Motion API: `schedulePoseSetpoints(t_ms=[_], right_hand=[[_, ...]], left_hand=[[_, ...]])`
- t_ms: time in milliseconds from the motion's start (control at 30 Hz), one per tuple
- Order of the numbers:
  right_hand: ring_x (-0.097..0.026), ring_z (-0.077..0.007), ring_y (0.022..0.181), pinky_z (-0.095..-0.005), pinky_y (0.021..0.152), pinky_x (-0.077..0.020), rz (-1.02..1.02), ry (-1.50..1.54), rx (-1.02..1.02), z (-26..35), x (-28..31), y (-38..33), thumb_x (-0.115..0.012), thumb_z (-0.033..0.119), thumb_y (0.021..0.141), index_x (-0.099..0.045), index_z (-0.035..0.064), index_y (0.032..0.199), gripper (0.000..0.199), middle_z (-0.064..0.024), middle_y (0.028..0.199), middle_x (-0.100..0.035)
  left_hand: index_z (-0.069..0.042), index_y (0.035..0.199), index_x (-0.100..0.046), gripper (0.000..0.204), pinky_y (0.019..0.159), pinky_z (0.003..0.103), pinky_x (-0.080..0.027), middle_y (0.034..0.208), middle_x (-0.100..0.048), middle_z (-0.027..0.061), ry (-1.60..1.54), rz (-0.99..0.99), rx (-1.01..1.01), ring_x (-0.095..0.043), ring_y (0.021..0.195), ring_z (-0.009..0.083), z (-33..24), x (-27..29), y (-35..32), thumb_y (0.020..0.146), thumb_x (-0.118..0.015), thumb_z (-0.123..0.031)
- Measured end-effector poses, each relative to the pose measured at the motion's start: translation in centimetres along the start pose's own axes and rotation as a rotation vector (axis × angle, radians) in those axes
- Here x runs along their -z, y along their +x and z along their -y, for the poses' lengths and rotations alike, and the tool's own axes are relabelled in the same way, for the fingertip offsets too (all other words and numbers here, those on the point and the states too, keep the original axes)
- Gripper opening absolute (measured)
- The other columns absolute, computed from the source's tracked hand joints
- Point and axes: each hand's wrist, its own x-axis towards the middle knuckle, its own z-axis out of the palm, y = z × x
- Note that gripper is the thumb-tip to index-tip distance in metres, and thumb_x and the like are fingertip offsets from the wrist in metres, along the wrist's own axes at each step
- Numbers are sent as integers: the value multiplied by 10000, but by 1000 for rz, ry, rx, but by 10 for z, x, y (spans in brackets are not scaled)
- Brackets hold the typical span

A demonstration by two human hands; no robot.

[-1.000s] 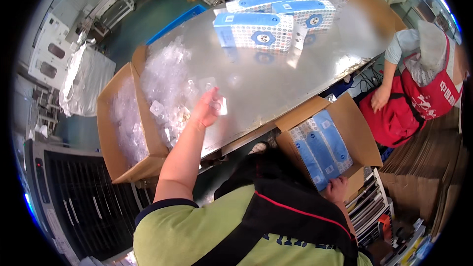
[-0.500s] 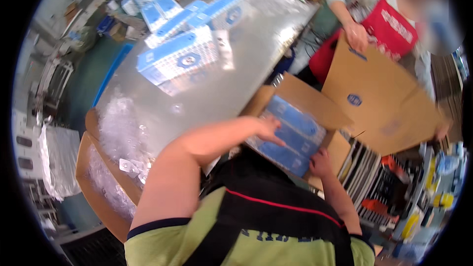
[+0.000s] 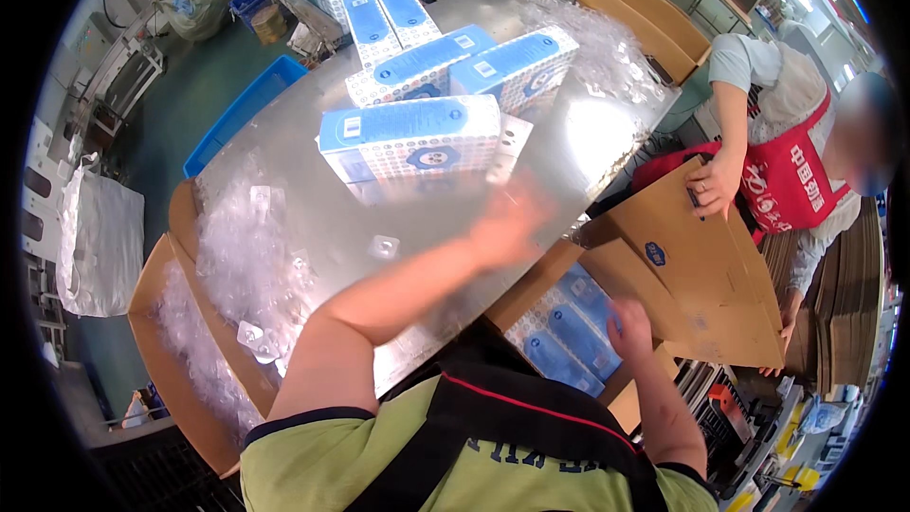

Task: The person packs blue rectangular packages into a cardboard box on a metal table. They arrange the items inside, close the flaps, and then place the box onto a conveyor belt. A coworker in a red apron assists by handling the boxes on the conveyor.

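My left hand, smeared by motion, hangs over the metal table, just short of a blue-and-white patterned box. Its finger pose is unclear. Close to my body, an open brown carton holds several blue boxes side by side. My right hand is raised at the carton's right side, thumb apart from the fingers, with nothing visible in it. Several more blue-and-white boxes stand grouped at the table's far side.
Opposite on the right, a co-worker in a red apron holds a large flattened carton. Clear plastic wrappings pile up at the table's left, beside a carton full of them. A blue crate stands beyond the table edge.
My left hand has left the boxes in the carton and moved up over the table. My right hand has lifted slightly. The co-worker's cardboard has swung nearer the carton. My view has shifted.
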Motion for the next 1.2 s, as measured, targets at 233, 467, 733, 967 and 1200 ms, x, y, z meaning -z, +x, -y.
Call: schedulePoseSetpoints(t_ms=[233, 467, 733, 967, 1200], right_hand=[[-380, -455, 1333, -520, 1082, -342, -221, -184, 150, -13, -54, 384, -575, 307, 935, -508, 20, 1350, 509, -250, 1439, -429], [-528, -421, 1186, -498, 944, -468, 29, -550, -18, 138, -146, 465, -462, 427, 973, -467, -8, 1379, 595, -272, 1288, -556], [-561, -369, 1148, -455, 1032, -391, -370, -470, 526, 69, -146, 606, -562, 510, 906, -633, 63, 1166, 522, -179, 1153, -651], [-596, -344, 1068, -439, 921, -452, 365, -115, 131, 113, -118, 542, -605, 476, 898, -643, 28, 1090, 488, -204, 1086, -649], [-604, -315, 1050, -398, 917, -467, 533, -236, -14, 74, -63, 454, -611, 352, 919, -625, 41, 1143, 384, -182, 1110, -631]], left_hand=[[-190, 1484, -360, 897, 1117, 492, -310, 1501, -349, 177, 436, -142, 207, -355, 1364, 409, 168, 104, -25, 712, -791, -340], [-219, 1486, -365, 893, 1122, 494, -298, 1521, -326, 171, 232, -45, 171, -325, 1392, 391, 138, 104, -50, 706, -789, -323], [-68, 1504, -285, 1026, 1189, 503, -148, 1573, -223, 179, 180, 12, 208, -182, 1471, 348, 124, 115, -35, 692, -783, -451], [-59, 1480, -321, 1021, 1161, 497, -232, 1518, -334, 147, 100, -47, 238, -335, 1396, 303, 146, 125, -71, 659, -799, -434], [-87, 1456, -371, 1021, 1138, 569, -225, 1492, -353, 150, 170, 70, 193, -385, 1329, 343, 108, 125, -100, 621, -822, -463]])
